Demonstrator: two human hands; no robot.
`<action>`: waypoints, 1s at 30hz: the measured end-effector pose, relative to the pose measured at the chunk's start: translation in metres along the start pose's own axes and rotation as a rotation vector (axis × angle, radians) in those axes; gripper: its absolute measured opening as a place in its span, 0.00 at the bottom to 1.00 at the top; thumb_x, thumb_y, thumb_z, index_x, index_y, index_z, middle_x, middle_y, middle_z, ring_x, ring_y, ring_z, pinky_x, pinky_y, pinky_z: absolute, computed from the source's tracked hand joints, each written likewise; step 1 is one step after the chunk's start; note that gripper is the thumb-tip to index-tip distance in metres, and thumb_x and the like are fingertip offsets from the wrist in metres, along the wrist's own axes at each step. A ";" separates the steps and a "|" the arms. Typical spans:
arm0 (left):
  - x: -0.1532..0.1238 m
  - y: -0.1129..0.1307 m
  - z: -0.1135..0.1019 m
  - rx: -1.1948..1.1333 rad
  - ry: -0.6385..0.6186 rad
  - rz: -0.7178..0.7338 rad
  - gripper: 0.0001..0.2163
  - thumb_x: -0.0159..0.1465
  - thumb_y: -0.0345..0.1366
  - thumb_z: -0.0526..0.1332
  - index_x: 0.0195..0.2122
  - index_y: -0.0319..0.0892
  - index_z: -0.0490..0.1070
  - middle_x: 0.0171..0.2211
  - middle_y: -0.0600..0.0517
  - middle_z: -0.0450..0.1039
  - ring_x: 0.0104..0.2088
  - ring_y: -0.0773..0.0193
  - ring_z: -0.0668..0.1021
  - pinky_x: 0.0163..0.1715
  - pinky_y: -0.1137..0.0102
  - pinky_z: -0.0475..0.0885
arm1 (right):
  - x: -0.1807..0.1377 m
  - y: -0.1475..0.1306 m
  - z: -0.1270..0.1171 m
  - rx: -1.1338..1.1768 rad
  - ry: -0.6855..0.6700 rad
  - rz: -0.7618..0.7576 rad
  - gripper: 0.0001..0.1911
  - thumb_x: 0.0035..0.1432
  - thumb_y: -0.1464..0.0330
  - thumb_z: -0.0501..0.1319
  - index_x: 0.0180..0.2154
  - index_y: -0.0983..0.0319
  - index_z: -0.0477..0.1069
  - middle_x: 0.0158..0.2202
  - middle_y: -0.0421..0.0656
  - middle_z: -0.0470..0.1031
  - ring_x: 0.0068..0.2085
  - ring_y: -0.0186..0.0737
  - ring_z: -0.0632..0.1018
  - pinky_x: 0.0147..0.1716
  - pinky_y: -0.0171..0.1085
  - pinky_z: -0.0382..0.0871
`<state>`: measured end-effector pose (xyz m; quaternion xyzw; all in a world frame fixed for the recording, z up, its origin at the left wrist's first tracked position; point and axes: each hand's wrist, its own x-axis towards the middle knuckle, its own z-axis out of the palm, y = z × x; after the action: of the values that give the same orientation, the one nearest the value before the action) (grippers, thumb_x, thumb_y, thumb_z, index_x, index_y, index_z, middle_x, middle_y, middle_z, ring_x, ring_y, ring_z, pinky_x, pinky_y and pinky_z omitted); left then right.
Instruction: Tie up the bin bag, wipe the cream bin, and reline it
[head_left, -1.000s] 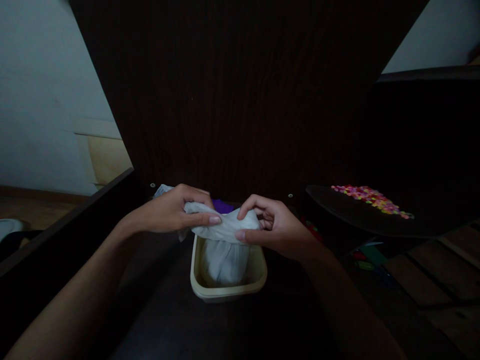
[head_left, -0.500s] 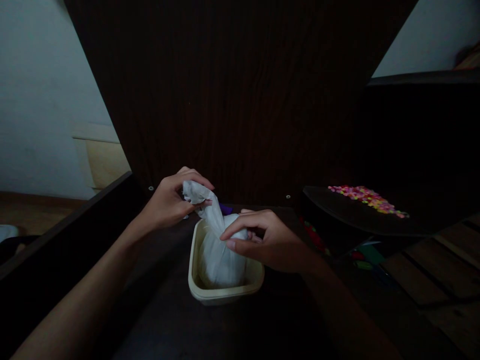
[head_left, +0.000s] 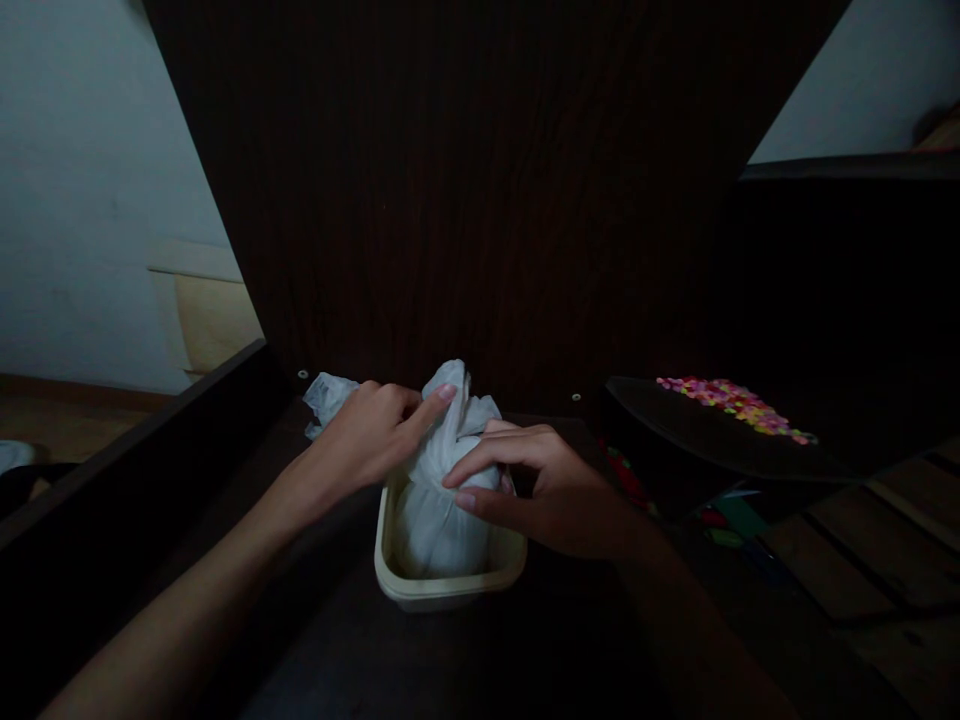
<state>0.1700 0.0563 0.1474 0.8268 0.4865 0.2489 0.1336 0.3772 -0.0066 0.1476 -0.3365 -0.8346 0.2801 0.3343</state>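
Note:
A white plastic bag (head_left: 442, 535), rounded and full, sits in a cream rectangular tub (head_left: 451, 592) on the dark wooden surface. What is inside the bag cannot be made out. My left hand (head_left: 371, 435) is closed on the bag's gathered top, its thumb along the loop of plastic that stands up; the other fingers are partly hidden. More crumpled white plastic shows behind the left wrist. On the right, my right hand (head_left: 544, 485) pinches the twisted neck of the bag, fingertips and thumb resting just above the bulge.
A tall dark wooden panel (head_left: 480, 220) rises behind the tub. To the left runs a low dark side board (head_left: 150, 440). At the right, a rounded dark shelf (head_left: 660, 420) bears a cluster of small pink and yellow pieces (head_left: 739, 408). Wooden slats (head_left: 840, 555) lie below it.
My left hand has shifted right and turned over the bag's top, which now stands as an upright loop. Loose plastic has appeared to its left. My right hand has stayed at the neck.

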 end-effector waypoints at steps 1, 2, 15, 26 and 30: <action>-0.001 0.002 -0.002 -0.030 -0.039 0.005 0.32 0.73 0.58 0.43 0.18 0.43 0.65 0.16 0.52 0.65 0.19 0.64 0.69 0.24 0.68 0.56 | 0.000 -0.001 -0.001 -0.009 0.000 -0.009 0.05 0.61 0.68 0.68 0.39 0.61 0.83 0.32 0.39 0.75 0.31 0.34 0.71 0.34 0.35 0.66; -0.001 0.002 -0.004 -0.071 -0.049 0.014 0.33 0.73 0.57 0.41 0.19 0.43 0.67 0.17 0.52 0.68 0.20 0.63 0.71 0.24 0.68 0.58 | 0.000 -0.002 -0.002 -0.016 0.000 -0.013 0.05 0.61 0.68 0.68 0.39 0.61 0.82 0.32 0.40 0.76 0.32 0.34 0.72 0.35 0.36 0.67; -0.010 0.005 -0.010 -0.551 -0.201 0.148 0.13 0.69 0.44 0.61 0.50 0.44 0.70 0.38 0.51 0.80 0.41 0.57 0.82 0.37 0.67 0.76 | -0.005 0.002 -0.006 -0.066 0.004 0.000 0.13 0.56 0.69 0.71 0.45 0.57 0.80 0.46 0.42 0.81 0.45 0.43 0.79 0.48 0.42 0.70; -0.007 0.005 -0.007 -0.840 -0.148 0.236 0.06 0.63 0.30 0.65 0.34 0.41 0.66 0.39 0.51 0.73 0.36 0.67 0.77 0.34 0.74 0.75 | -0.002 -0.008 -0.005 -0.091 0.074 0.083 0.20 0.52 0.76 0.67 0.48 0.58 0.78 0.32 0.36 0.79 0.29 0.34 0.73 0.32 0.34 0.66; -0.009 0.005 -0.011 -0.673 -0.248 0.295 0.04 0.66 0.32 0.62 0.37 0.40 0.77 0.48 0.46 0.75 0.47 0.58 0.79 0.46 0.67 0.77 | 0.000 -0.004 -0.002 -0.059 0.096 0.086 0.19 0.53 0.76 0.64 0.46 0.57 0.77 0.35 0.37 0.78 0.30 0.35 0.73 0.31 0.34 0.64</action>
<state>0.1638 0.0460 0.1567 0.8216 0.2336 0.3094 0.4179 0.3774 -0.0091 0.1519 -0.3947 -0.8103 0.2529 0.3517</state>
